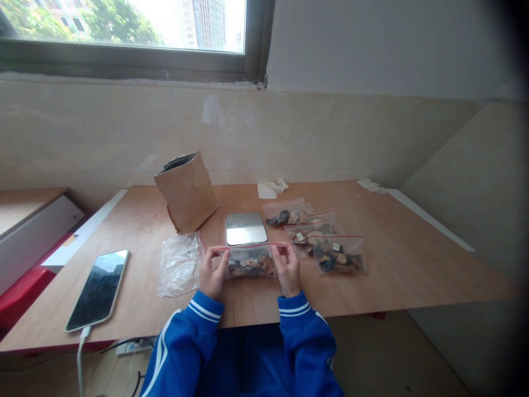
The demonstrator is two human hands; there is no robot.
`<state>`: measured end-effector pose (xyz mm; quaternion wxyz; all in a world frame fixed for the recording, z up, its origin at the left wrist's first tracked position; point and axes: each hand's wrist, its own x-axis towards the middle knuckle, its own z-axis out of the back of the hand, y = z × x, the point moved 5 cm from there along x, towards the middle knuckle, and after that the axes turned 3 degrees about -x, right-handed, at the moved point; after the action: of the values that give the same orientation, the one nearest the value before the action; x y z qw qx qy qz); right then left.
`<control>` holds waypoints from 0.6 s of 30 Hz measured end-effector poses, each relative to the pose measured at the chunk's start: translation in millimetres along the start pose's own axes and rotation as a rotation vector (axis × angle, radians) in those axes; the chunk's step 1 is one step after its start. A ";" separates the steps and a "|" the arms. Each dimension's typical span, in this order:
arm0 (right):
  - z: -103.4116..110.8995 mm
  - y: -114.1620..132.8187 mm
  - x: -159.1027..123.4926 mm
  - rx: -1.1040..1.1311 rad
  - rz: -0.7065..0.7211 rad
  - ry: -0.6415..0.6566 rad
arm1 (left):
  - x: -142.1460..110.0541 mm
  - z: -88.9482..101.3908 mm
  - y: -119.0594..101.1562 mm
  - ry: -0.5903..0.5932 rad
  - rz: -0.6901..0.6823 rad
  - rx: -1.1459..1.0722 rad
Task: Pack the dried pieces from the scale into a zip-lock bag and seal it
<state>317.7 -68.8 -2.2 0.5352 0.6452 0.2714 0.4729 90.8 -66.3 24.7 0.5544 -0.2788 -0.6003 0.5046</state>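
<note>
A small clear zip bag point(251, 263) with a red seal strip along its top edge lies flat on the wooden tabletop point(413, 264), close to the near edge. It is filled with brown, tan and dark chunks that show through the plastic. The left hand point(214, 274) pinches its left top corner and the right hand point(286, 270) its right top corner.

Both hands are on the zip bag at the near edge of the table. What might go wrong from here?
1. The zip bag, pinched at its red top strip by the left hand and right hand, sits near the table edge; a slip might drop it.
2. If the seal is uneven, pieces may spill.
3. The empty bags lie beside the left hand and might be brushed away.
</note>
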 end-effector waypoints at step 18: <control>-4.2 -3.4 1.1 0.273 -0.181 0.082 | -0.1 -5.0 6.6 0.058 0.142 -0.159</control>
<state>314.9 -65.1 -5.1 0.4713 0.6650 0.4117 0.4075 94.0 -62.7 17.9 0.5105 -0.3781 -0.6009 0.4850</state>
